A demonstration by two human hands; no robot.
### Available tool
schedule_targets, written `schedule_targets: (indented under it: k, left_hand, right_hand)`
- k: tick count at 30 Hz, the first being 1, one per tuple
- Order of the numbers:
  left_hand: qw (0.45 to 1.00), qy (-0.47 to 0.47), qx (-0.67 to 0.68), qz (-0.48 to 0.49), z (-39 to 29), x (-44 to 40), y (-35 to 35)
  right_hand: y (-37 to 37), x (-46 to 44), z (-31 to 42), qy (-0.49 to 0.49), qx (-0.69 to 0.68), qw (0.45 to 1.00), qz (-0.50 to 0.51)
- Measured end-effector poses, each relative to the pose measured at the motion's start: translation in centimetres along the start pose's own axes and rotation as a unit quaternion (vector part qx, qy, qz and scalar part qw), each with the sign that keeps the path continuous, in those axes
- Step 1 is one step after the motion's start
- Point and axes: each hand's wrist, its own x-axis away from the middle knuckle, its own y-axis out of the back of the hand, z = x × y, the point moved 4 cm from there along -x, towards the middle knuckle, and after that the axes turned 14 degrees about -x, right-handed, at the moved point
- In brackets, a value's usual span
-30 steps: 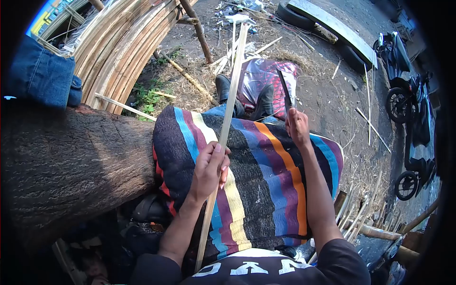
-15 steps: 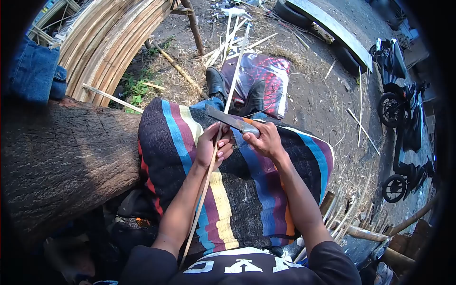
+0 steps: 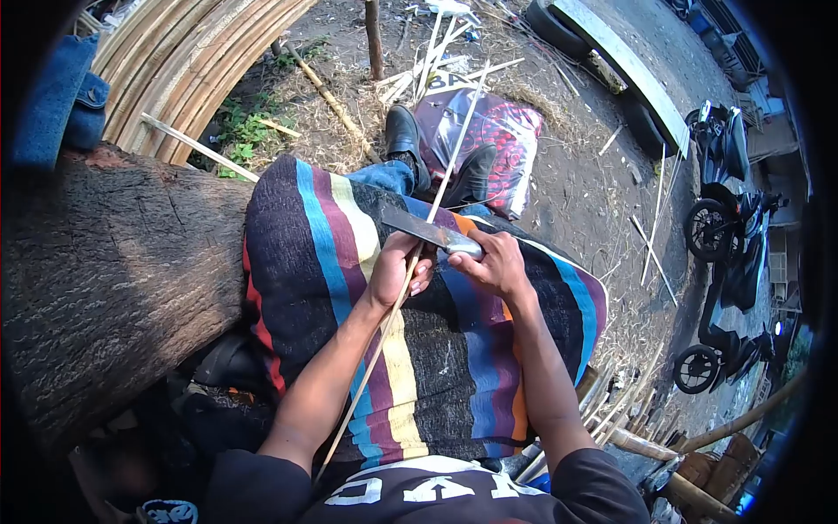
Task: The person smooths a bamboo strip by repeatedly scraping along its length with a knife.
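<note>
A long thin wooden strip [image 3: 377, 349], which looks like split bamboo, runs from beside my waist up past my shoes. My left hand [image 3: 397, 272] is closed around it at about mid-length, over my lap. In my right hand [image 3: 501, 265] is a knife [image 3: 428, 230], gripped by its pale metallic handle. Its broad blade points left and lies across the strip just above my left fingers. Beneath both hands a striped cloth [image 3: 445, 349] covers my lap.
At the left lies a thick log [image 3: 122, 288] beside stacked curved wooden strips [image 3: 188, 70]. A printed sack [image 3: 497, 140] is under my shoes [image 3: 403, 140]. Loose strips [image 3: 432, 61] lie ahead. Motorcycles [image 3: 716, 227] stand at the right, near tires with a plank [image 3: 628, 70].
The view has shifted slightly. The strip sits a little lower and tilts a bit more to the right at its far end. The knife stays across it, both grips unchanged.
</note>
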Motion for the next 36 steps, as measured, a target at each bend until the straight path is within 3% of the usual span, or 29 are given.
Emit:
schedule_targets:
  k: [10,16,24,25,30,32,34,36]
  left_hand:
    - [0.996,-0.039,-0.074,0.011,-0.6,-0.3,0.1]
    - [0.997,-0.049,-0.041,0.047,-0.7,-0.4,0.3]
    - [0.996,0.037,-0.084,0.015,0.0,0.1,-0.9]
    - [0.996,0.031,-0.085,0.012,0.2,0.0,-0.8]
    - [0.997,0.016,-0.078,0.025,0.2,0.0,-0.7]
    - [0.999,0.038,-0.020,-0.016,0.0,0.3,-0.9]
    - [0.998,0.039,-0.032,-0.027,-0.1,0.4,-0.8]
    - [0.999,0.021,-0.038,-0.024,-0.4,0.7,-1.1]
  right_hand:
    - [-0.7,-0.2,-1.0,-0.050,-0.036,0.998,0.028]
    - [0.5,0.3,-2.7,0.029,0.021,0.998,-0.043]
    - [1.1,0.5,-1.8,0.081,0.069,0.994,-0.034]
    - [1.6,0.4,-1.1,0.014,0.025,0.999,-0.023]
    - [1.0,0.6,-2.1,0.023,0.058,0.997,-0.037]
    - [0.9,0.5,-1.8,0.009,0.054,0.998,-0.038]
    - [0.2,0.6,-1.4,-0.044,0.029,0.999,0.015]
    - [-0.4,0.6,-0.7,-0.037,0.025,0.998,0.043]
